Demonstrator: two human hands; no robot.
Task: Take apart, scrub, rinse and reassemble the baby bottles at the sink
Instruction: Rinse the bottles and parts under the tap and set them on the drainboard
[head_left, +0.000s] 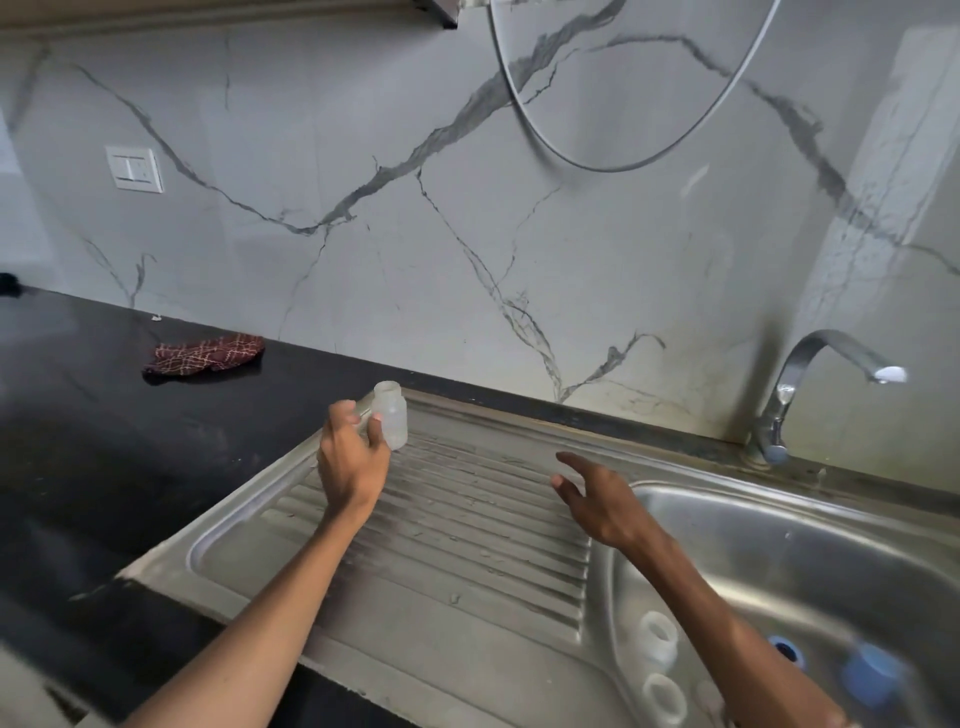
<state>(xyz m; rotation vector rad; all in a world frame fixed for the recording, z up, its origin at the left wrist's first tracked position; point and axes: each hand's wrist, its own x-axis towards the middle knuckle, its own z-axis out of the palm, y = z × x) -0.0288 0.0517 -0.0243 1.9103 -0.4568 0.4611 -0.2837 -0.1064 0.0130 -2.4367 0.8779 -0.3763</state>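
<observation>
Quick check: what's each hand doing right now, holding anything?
Left hand: holds the clear bottle body upright at the drainboard's far corner.
Right hand: open, fingers spread above the drainboard, holding nothing.

Open drainboard, crowded basin corner

The ribbed drainboard (467, 519) lies bare between the left hand (350, 457), which holds a clear bottle (390, 415) at its far corner, and the right hand (597, 501) with loose fingers over the basin (831, 545) edge. The near side of the basin holds white rings (658, 636) and blue caps (872, 673); the faucet (810, 384) arches above the far rim.
</observation>
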